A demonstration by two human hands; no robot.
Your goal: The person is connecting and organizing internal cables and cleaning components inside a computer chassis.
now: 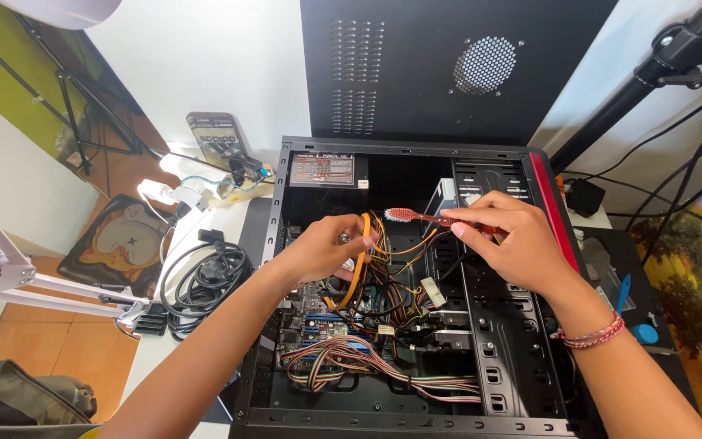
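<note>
Both hands are down inside our open PC case [416, 423] lying flat on the worktop [229, 73]; our left hand [327, 248] is pinched around a flat orange cable [359, 260], lifting it off the motherboard [306, 321]; our right hand [509, 240] is clamped on the handle of a red toothbrush [416, 216], bristle head pointing left, hovering just above the cable tangle near the left fingertips; a striped ribbon bundle [367, 362] snakes along the case bottom; outside on the left sit a coiled black power cord [205, 280] and a phone [217, 138].
</note>
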